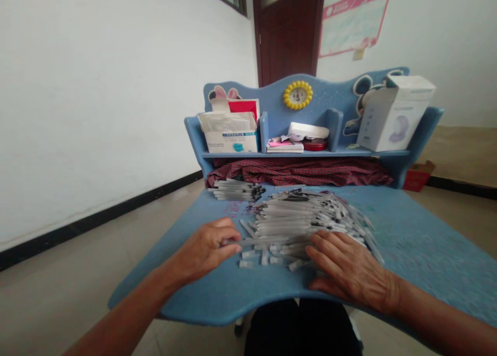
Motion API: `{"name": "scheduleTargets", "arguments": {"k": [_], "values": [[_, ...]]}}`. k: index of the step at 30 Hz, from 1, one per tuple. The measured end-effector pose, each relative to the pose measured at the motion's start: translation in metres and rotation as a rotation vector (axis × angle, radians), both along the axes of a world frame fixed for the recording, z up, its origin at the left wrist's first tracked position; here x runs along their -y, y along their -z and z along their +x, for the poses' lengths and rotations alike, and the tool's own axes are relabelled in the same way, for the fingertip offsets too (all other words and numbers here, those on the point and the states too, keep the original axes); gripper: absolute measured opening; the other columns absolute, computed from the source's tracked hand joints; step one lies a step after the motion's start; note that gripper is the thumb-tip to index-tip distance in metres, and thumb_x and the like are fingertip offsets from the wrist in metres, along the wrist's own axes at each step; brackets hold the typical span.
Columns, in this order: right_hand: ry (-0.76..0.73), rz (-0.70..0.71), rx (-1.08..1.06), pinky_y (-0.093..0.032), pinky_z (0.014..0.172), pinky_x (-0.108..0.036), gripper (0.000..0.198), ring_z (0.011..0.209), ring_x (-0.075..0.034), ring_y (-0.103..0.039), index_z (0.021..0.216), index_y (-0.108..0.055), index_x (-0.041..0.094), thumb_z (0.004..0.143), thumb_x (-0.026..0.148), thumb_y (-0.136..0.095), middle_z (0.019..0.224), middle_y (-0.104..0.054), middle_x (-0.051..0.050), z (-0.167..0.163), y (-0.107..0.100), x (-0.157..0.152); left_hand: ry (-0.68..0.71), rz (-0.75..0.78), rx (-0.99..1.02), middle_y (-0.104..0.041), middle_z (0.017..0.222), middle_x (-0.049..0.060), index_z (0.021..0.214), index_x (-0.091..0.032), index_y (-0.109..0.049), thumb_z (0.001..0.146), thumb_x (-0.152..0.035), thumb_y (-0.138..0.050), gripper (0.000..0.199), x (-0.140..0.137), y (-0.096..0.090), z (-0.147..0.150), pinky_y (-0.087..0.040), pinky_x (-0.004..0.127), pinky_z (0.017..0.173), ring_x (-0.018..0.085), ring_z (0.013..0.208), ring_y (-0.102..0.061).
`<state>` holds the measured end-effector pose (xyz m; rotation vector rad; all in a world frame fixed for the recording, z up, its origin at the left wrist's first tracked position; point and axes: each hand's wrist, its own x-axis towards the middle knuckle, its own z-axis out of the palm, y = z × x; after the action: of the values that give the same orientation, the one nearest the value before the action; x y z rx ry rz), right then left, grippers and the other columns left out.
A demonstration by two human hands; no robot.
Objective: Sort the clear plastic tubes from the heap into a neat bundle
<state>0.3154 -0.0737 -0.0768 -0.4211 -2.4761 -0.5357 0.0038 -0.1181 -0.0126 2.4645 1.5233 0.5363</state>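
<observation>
Between the thumb and fingers of my left hand [212, 246] is one end of a translucent pen [250, 241], which points right toward the heap. My right hand [344, 265] lies palm down over the near right side of the pen pile [285, 216], fingertips touching it and thumb apart near the desk edge. Many pale pens lie side by side in that pile, with dark-tipped ones mixed in at the right. Small clear pen caps [267, 258] are scattered between my hands. Farther back on the left sits a separate stack of pens [233, 190] with black ends.
The blue desk [202, 299] has a curved front edge close to my legs. At its back stand a shelf with a mask box [231, 136], a red round tin [314, 145] and a white carton [392, 115]. Checked cloth [298, 171] lies bunched under the shelf.
</observation>
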Motion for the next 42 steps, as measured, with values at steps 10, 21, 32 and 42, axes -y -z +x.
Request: {"name": "scheduleTargets", "arguments": {"k": [10, 21, 32, 42], "values": [[-0.011, 0.053, 0.007, -0.047, 0.083, -0.042, 0.037, 0.102, -0.027, -0.058, 0.109, -0.057, 0.012, 0.090, 0.041, -0.045, 0.108, -0.065, -0.014, 0.001, 0.002, 0.000, -0.308, 0.033, 0.087, -0.054, 0.070, 0.002, 0.072, -0.016, -0.066, 0.076, -0.029, -0.052, 0.020, -0.029, 0.009, -0.016, -0.040, 0.024, 0.059, 0.014, 0.063, -0.052], [0.001, 0.059, -0.026, -0.047, 0.083, -0.040, 0.033, 0.099, -0.025, -0.060, 0.108, -0.058, 0.013, 0.093, 0.036, -0.040, 0.104, -0.067, -0.012, -0.002, 0.005, 0.000, -0.524, -0.036, 0.087, -0.054, 0.056, -0.001, 0.065, -0.016, -0.063, 0.074, -0.030, -0.051, 0.021, -0.033, 0.029, -0.015, -0.034, 0.022, 0.052, 0.014, 0.056, -0.049], [0.021, 0.093, -0.029, -0.045, 0.083, -0.038, 0.034, 0.096, -0.024, -0.061, 0.109, -0.057, 0.015, 0.093, 0.039, -0.038, 0.103, -0.067, -0.009, -0.002, 0.010, -0.002, -0.416, -0.024, 0.003, -0.061, 0.068, 0.001, 0.072, -0.015, -0.066, 0.075, -0.029, -0.055, 0.018, -0.054, 0.036, 0.007, -0.036, 0.020, 0.057, 0.013, 0.064, -0.054], [-0.030, 0.144, -0.088, -0.047, 0.076, -0.033, 0.036, 0.086, -0.019, -0.065, 0.103, -0.060, 0.016, 0.096, 0.036, -0.031, 0.094, -0.071, -0.005, -0.006, -0.007, -0.002, -0.480, 0.006, -0.163, -0.062, 0.065, 0.000, 0.077, -0.014, -0.066, 0.083, -0.026, -0.049, 0.022, -0.076, 0.026, -0.014, -0.038, 0.021, 0.056, 0.014, 0.063, -0.058]]}}
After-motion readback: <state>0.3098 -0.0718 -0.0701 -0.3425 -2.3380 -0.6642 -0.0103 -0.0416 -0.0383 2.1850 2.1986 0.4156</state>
